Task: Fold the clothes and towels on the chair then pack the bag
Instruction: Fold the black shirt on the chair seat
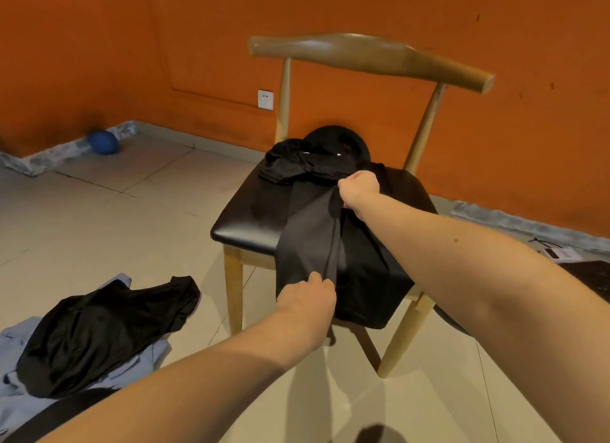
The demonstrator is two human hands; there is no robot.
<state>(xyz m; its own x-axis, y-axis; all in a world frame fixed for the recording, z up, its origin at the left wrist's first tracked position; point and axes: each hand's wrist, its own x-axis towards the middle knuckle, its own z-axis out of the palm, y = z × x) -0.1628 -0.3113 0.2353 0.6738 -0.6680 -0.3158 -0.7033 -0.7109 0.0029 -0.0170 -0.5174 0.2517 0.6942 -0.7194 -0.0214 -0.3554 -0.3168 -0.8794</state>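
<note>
A wooden chair point(369, 54) with a black padded seat point(246, 216) stands in front of me. A black garment point(308, 241) lies stretched over the seat and hangs off its front edge. My right hand point(358, 190) grips its far end near the middle of the seat. My left hand point(308, 299) pinches its near end just below the seat's front. More crumpled black clothing point(297, 163) is heaped at the back of the seat, against a round black item point(343, 138).
On the tiled floor at the lower left lies a black garment point(105, 330) on top of light blue clothing point(19, 406). A blue ball point(104, 142) rests by the orange wall. A dark mat and a small white device point(559, 254) sit at the right.
</note>
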